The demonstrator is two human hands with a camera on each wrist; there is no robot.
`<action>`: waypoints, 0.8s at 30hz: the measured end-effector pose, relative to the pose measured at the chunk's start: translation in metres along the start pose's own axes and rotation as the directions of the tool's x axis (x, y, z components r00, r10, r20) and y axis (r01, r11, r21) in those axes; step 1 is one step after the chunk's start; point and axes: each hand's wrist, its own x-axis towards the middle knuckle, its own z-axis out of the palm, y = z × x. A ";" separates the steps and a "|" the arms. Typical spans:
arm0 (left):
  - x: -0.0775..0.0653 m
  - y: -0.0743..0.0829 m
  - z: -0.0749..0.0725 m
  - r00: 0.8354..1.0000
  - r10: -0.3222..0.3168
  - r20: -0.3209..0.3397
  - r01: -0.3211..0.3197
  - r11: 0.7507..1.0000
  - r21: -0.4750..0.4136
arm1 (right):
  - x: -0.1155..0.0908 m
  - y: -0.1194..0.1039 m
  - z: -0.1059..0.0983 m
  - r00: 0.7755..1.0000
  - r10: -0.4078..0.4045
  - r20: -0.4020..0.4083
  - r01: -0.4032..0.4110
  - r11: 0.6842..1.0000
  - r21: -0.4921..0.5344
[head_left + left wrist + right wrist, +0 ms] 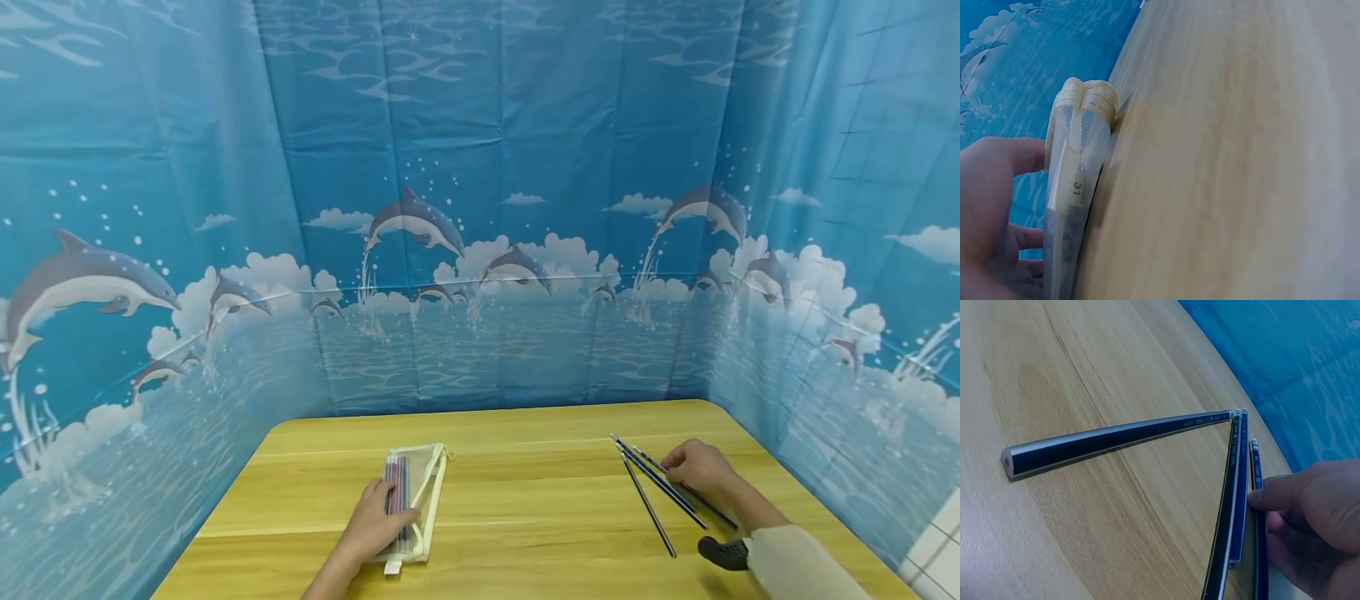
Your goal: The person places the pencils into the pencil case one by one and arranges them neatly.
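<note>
In the head view my left hand [377, 521] rests on a see-through mesh pencil case [429, 500] with a cream zip edge, lying on the table. Several pencils [397, 483] show inside it. The left wrist view has the fingertips touching the upper face of the case [1079, 169], which bears a printed label. At the right, my right hand [701, 468] pinches a dark blue pencil [1260, 534] between thumb and fingers. Beside it lie two dark pencils close together [1225, 500]. Another dark pencil [1116, 431] slants away from them, its blunt end towards the right wrist camera.
The wood-grain table [525, 500] spreads between the pencil case and the loose pencils. A blue curtain with dolphins [480, 208] surrounds its far side and flanks. A black curved wrist mount [723, 553] sits at the right sleeve [798, 562].
</note>
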 end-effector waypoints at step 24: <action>0.000 -0.001 0.001 1.000 0.006 -0.008 -0.006 1.000 0.006 | 0.006 -0.031 -0.008 0.999 0.028 -0.018 -0.026 0.992 0.125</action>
